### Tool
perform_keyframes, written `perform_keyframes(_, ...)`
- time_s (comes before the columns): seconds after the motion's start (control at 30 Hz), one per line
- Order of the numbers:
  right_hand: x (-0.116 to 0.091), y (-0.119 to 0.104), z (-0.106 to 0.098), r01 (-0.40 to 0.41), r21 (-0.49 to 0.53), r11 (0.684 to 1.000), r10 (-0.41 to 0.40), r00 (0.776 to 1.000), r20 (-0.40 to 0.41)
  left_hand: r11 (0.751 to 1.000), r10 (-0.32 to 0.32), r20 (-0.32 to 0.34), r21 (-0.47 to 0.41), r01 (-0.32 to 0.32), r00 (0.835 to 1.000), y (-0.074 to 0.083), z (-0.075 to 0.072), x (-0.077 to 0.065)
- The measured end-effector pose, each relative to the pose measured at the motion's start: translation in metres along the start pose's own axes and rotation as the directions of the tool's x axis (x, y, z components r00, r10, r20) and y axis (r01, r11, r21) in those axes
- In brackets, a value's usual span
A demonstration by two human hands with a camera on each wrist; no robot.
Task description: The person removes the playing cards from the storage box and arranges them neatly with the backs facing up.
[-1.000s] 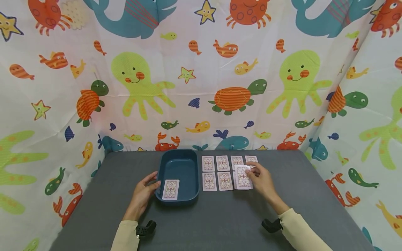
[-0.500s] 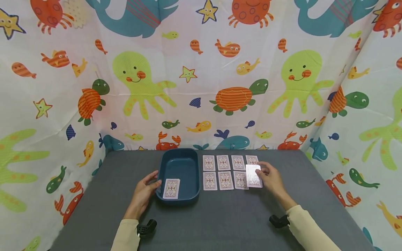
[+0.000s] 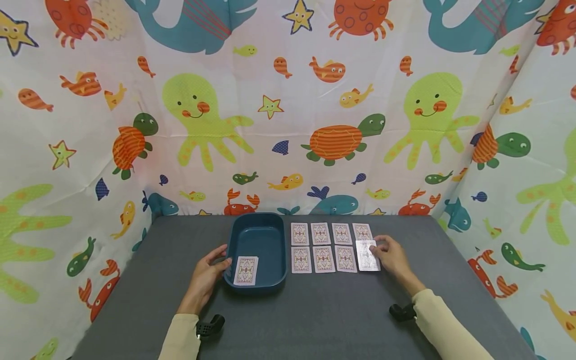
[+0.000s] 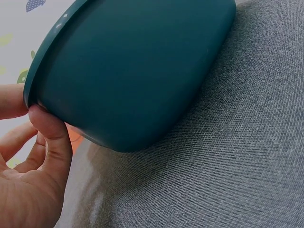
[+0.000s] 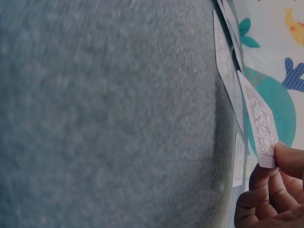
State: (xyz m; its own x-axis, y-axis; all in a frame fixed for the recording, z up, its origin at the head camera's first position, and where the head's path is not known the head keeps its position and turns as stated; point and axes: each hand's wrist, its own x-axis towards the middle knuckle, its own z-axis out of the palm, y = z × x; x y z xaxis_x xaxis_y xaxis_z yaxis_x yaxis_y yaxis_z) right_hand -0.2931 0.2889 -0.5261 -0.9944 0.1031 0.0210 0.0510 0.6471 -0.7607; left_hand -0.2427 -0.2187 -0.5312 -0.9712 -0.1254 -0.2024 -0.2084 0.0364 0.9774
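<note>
Card [image 3: 368, 256]: at right end of near row, just right of its neighbour; pinched at right edge, patterned face up; pattern washed pale by glare in head view. Held edge raised in right wrist view; cannot tell whether far end touches anything.

Right grip [image 3: 392, 257]: pinching that card at its edge, thumb over patterned face, other fingers curled behind.

Left grip [image 3: 206, 277]: pinching tray rim at left side, thumb and a finger meeting at the lip in left wrist view.

Tray [image 3: 271, 250]: blue-green, rounded corners, raised walls; set left of the card rows, long side running near to far.

Tray card [image 3: 246, 271]: lying inside at near left, patterned face up; doubled edge at top, so possibly more than one; cannot tell how many.

Near-row cards [image 3: 324, 259]: three, laid side by side left of the pinched one, backs up.

Far-row cards [image 3: 320, 233]: four, laid side by side beyond near row, backs up.

Surface [image 3: 324, 310]: gray, woven texture in both wrist views.

Sleeves [image 3: 180, 337]: cream, both arms; black wrist devices [image 3: 210, 327] strapped beside cuffs.

Backdrop [image 3: 279, 75]: white cloth, sea-animal print, along far, left and right sides.
</note>
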Motion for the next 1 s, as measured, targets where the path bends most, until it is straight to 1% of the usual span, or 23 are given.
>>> perform_keyframes(0.17, 0.003, 0.005, 0.0, 0.013, -0.015, 1.0, -0.013, 1.0, 0.016, 1.0, -0.001, 0.001, 0.0, 0.001, 1.0, 0.0, 0.0, 0.0)
perform_keyframes(0.3, 0.005, 0.01, 0.0, 0.0, -0.03, 1.0, 0.001, 1.0, 0.016, 1.0, -0.005, 0.0, 0.0, 0.005, 1.0, -0.001, 0.0, 0.0)
perform_keyframes(0.4, 0.006, 0.012, 0.001, -0.014, -0.057, 0.998, 0.014, 1.0, 0.01, 1.0, -0.004, 0.0, 0.004, 0.004, 1.0, -0.001, 0.0, 0.0)
perform_keyframes(0.6, 0.011, 0.012, 0.001, 0.005, -0.114, 0.993, -0.006, 1.0, -0.006, 1.0, -0.002, -0.007, 0.008, 0.002, 1.0, 0.0, 0.0, 0.001)
perform_keyframes(0.87, 0.014, 0.011, 0.001, 0.015, -0.188, 0.982, -0.012, 1.0, 0.016, 1.0, 0.001, -0.012, 0.011, -0.001, 1.0, 0.001, 0.001, 0.0)
perform_keyframes(1.0, 0.014, 0.012, 0.003, 0.044, -0.238, 0.97, -0.04, 0.999, 0.02, 1.0, 0.004, -0.013, 0.004, -0.004, 1.0, 0.001, 0.001, 0.0)
